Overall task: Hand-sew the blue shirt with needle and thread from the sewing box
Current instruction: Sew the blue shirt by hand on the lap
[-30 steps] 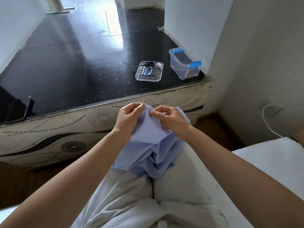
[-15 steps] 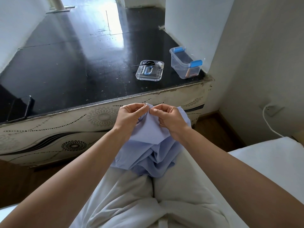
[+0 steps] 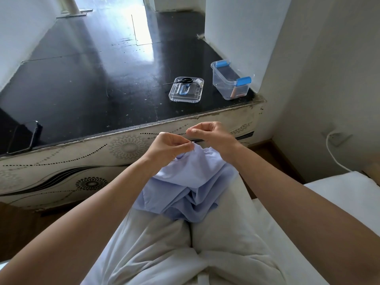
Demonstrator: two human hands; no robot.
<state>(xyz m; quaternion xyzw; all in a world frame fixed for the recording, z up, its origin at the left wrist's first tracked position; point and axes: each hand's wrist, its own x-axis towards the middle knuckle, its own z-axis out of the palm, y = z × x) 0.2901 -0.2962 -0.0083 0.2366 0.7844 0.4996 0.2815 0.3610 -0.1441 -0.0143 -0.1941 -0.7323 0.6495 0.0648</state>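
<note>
The blue shirt lies bunched on my lap over white trousers. My left hand pinches the shirt's top edge. My right hand is lifted just above and to the right of that edge, thumb and forefinger pinched together as on a needle; the needle and thread are too thin to make out. The clear sewing box with blue clips stands open on the black table by the wall. Its clear lid lies beside it with black scissors and a white thread spool.
A dark phone leans at the table's near left edge. The table's patterned front panel faces my knees. A white cable hangs from a wall socket at the right, above a white cushion.
My right hand has risen up and to the right, away from the shirt's edge. My left hand keeps its pinch on the fabric, which is now pulled up a little.
</note>
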